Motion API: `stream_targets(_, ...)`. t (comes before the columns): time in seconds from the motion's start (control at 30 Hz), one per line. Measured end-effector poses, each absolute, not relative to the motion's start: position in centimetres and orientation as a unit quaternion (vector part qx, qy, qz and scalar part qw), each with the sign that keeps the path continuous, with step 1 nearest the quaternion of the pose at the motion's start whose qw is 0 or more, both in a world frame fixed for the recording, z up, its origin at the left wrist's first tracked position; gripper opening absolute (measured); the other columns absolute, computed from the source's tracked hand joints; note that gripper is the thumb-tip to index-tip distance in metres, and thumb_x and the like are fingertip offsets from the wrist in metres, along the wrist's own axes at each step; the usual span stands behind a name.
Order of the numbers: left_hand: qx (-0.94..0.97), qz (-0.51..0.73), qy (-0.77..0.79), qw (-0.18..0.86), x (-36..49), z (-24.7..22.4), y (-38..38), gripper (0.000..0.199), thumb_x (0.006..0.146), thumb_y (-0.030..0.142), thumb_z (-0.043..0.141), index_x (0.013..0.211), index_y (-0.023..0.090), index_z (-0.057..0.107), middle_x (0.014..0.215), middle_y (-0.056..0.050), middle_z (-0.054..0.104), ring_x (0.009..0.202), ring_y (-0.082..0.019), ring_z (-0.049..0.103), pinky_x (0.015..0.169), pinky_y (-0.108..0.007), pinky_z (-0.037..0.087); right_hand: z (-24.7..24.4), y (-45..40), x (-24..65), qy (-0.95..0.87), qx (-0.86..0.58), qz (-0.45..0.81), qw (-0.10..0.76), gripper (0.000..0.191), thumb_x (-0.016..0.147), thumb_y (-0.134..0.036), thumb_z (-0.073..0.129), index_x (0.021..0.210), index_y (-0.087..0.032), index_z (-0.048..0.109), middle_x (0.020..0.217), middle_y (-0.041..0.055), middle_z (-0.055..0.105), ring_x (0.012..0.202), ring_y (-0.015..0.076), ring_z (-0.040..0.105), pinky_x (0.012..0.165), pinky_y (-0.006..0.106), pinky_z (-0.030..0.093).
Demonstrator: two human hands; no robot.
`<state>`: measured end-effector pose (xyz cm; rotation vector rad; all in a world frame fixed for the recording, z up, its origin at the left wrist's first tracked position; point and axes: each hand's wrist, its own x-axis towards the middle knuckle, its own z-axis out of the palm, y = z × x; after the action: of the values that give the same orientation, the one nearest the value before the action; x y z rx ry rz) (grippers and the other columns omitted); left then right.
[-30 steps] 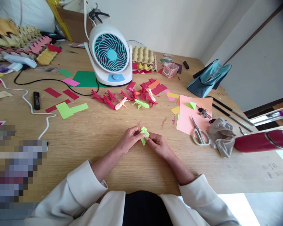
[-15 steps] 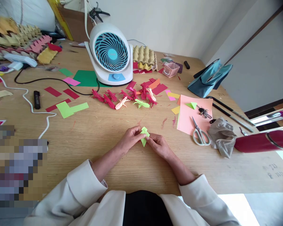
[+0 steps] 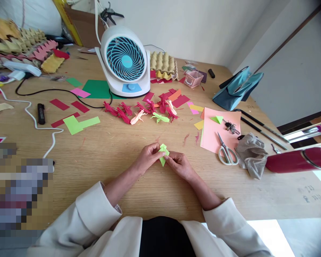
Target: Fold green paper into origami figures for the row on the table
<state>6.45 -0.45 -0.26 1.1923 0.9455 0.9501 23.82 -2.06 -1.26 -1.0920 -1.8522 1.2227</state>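
Note:
A small light-green folded paper (image 3: 163, 161), pointed at its lower end, is pinched between my two hands just above the table. My left hand (image 3: 151, 156) grips its left side, the thumb lying across its middle. From the right, my right hand (image 3: 179, 164) closes thumb and fingers on the other edge. Some fingertips behind the paper are hidden. Beyond the hands lies a row of folded paper figures (image 3: 124, 113), mostly red, with a light-green folded figure (image 3: 161, 117) and a pale peach one (image 3: 138, 117) among them.
A white fan (image 3: 126, 60) stands behind the figures. To the right are scissors (image 3: 227, 155) on pink paper sheets (image 3: 211, 137), a crumpled grey cloth (image 3: 253, 155) and a red bottle (image 3: 289, 160). Green paper pieces (image 3: 74, 125), a black marker (image 3: 41, 114) and a white cable (image 3: 54, 141) lie left.

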Motion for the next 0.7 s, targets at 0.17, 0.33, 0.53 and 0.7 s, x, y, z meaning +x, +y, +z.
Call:
stream_targets(0.17,0.519,0.425,0.406,0.621,6.38,-0.33,-0.34,0.03,0.077,0.034,0.068,0.066,0.017,0.047,0.066,0.004,0.044,0.064,-0.01,0.039,0.062,-0.024,0.032,-0.98,-2.12,23.8,-0.709,-0.42,0.464,0.324,0.042,0.094,-0.049,0.049,0.067,-0.017,0.054,0.064,-0.0016,0.046,0.061,0.0114,0.04,0.06,0.026,0.033)
stream_targets(0.33,0.517,0.424,0.404,0.624,6.4,-0.29,-0.37,0.03,0.077,0.033,0.069,0.065,0.016,0.046,0.065,0.005,0.043,0.063,-0.009,0.038,0.061,-0.024,0.032,-0.97,-2.13,23.85,-0.712,-0.411,0.465,0.327,0.04,0.094,-0.046,0.05,0.067,-0.017,0.054,0.064,-0.0018,0.045,0.061,0.0116,0.039,0.059,0.026,0.031)
stream_targets(0.53,0.509,0.41,0.409,0.636,6.41,-0.18,-0.4,0.029,0.075,0.033,0.069,0.066,0.017,0.047,0.065,0.005,0.046,0.064,-0.01,0.041,0.061,-0.024,0.033,-0.82,-2.26,23.74,-0.702,-0.419,0.472,0.332,0.041,0.094,-0.048,0.049,0.067,-0.017,0.054,0.065,-0.0017,0.044,0.061,0.0117,0.04,0.06,0.026,0.032)
stream_targets(0.7,0.509,0.394,0.41,0.646,6.51,-0.06,-0.6,0.028,0.075,0.034,0.069,0.067,0.017,0.048,0.066,0.004,0.048,0.064,-0.01,0.043,0.061,-0.024,0.033,-0.88,-2.16,23.72,-0.695,-0.414,0.479,0.34,0.046,0.094,-0.052,0.049,0.063,-0.018,0.05,0.064,-0.0021,0.041,0.061,0.0117,0.038,0.059,0.026,0.032)
